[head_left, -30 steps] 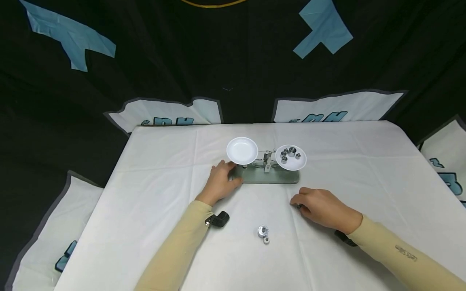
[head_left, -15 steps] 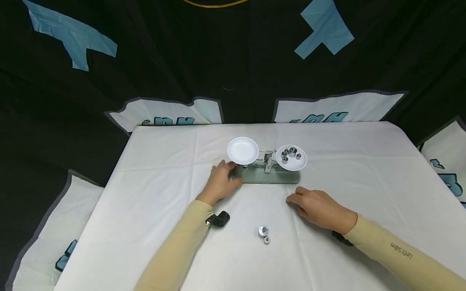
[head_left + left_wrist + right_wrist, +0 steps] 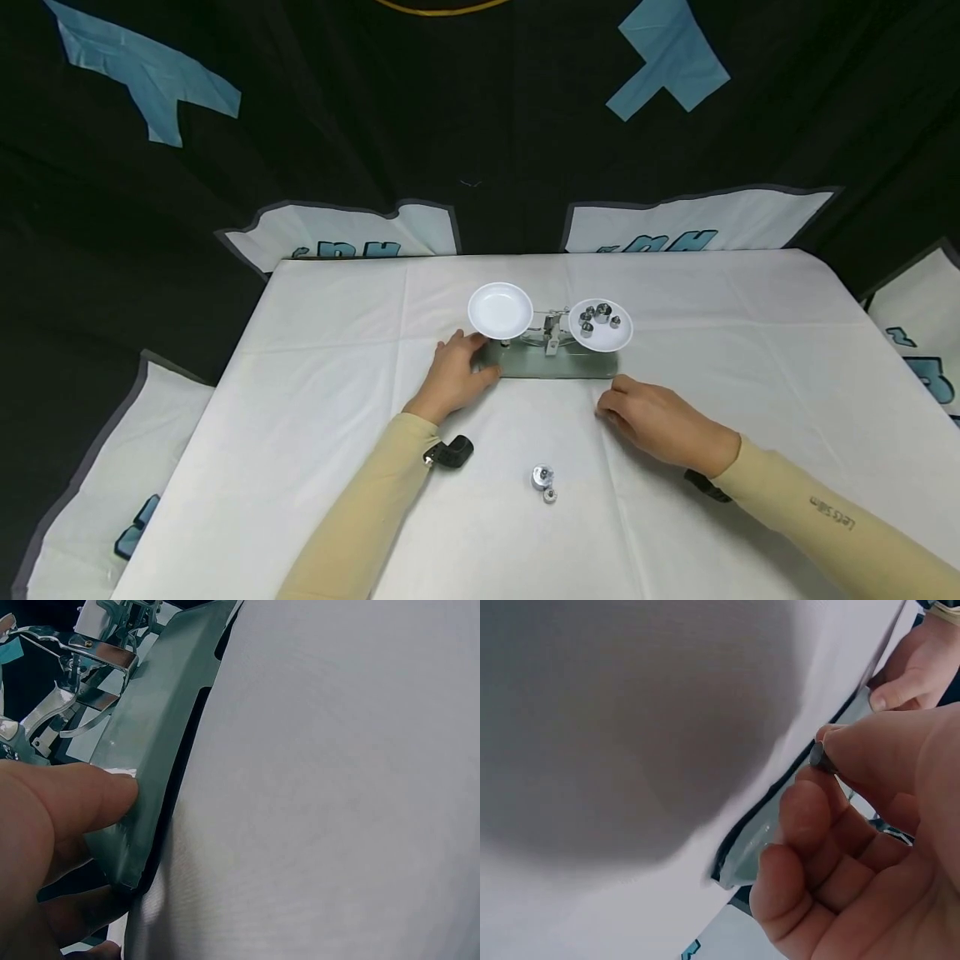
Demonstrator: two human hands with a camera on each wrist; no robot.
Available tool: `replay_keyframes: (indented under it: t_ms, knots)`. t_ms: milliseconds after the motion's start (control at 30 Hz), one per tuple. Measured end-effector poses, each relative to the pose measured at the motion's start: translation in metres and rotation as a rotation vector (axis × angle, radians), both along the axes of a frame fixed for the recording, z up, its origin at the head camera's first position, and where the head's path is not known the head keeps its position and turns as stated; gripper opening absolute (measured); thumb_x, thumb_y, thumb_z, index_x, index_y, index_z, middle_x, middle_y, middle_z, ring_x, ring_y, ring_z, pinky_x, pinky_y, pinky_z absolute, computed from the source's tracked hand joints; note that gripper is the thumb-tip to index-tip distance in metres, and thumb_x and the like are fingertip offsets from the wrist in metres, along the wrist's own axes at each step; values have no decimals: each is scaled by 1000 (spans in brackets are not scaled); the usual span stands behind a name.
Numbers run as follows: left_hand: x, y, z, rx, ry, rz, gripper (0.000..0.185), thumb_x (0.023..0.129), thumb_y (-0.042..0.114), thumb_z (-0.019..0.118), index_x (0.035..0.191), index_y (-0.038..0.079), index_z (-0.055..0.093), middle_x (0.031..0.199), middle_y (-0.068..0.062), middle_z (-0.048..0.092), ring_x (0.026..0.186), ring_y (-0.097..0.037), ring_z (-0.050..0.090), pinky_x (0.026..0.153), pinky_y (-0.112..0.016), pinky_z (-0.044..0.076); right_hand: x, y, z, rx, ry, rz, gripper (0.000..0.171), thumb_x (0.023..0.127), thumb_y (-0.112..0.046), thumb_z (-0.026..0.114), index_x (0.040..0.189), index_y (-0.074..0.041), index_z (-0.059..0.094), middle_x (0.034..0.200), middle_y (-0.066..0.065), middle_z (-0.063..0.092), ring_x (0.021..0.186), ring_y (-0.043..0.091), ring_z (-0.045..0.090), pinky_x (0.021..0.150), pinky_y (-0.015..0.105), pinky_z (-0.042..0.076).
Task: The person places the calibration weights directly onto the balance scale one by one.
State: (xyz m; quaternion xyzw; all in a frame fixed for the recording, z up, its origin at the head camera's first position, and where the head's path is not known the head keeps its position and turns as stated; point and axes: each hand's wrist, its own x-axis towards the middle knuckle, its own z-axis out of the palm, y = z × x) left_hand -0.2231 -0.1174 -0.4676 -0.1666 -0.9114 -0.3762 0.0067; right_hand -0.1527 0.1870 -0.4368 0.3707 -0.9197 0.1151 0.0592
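Note:
A balance scale with a green base (image 3: 555, 363) stands at the table's far middle. My left hand (image 3: 452, 379) grips the left end of that base, its thumb (image 3: 105, 796) lying on the green surface. Between thumb and fingertips, my right hand (image 3: 663, 421) pinches a small metal weight (image 3: 819, 756), just in front of the base's right end. In the head view those fingers hide it. Several shiny weights (image 3: 602, 312) lie in the scale's right white pan (image 3: 611, 340), while its left pan (image 3: 500, 310) holds nothing.
Nearer the front of the white-covered table (image 3: 315, 417), a larger silver weight (image 3: 542, 477) sits beside a smaller one (image 3: 550, 496). A black curtain (image 3: 510, 125) hangs behind the table.
My right hand shifted left, then slightly away towards the scale's base. The pinched weight, visible in the head view one second ago, is now hidden there. My left hand stays put.

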Motion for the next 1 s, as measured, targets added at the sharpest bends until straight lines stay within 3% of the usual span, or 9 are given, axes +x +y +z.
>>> replay_keyframes:
  t_ms: [233,633,1000]
  knots:
    - [0,0,1,-13,-25,6,57,85,18,69,138,-2,60,145,-23,58,146,-56,34,119,-75,16,-3,2,16,-9,18,4,17,83,4,77,89,-10,70,79,-3,56,67,5,50,59,22,48]
    - [-1,-2,3,-30,-32,10,59,85,20,72,141,2,59,147,-21,57,148,-54,33,120,-75,15,-20,5,69,-43,118,-23,20,80,8,78,94,-7,73,86,3,63,69,10,58,59,27,53]
    - [-2,0,1,-33,-40,2,58,85,20,71,140,2,60,146,-20,59,148,-53,33,120,-75,15,-41,0,75,-44,127,-13,18,82,8,75,93,-6,73,83,4,62,68,10,54,58,26,50]
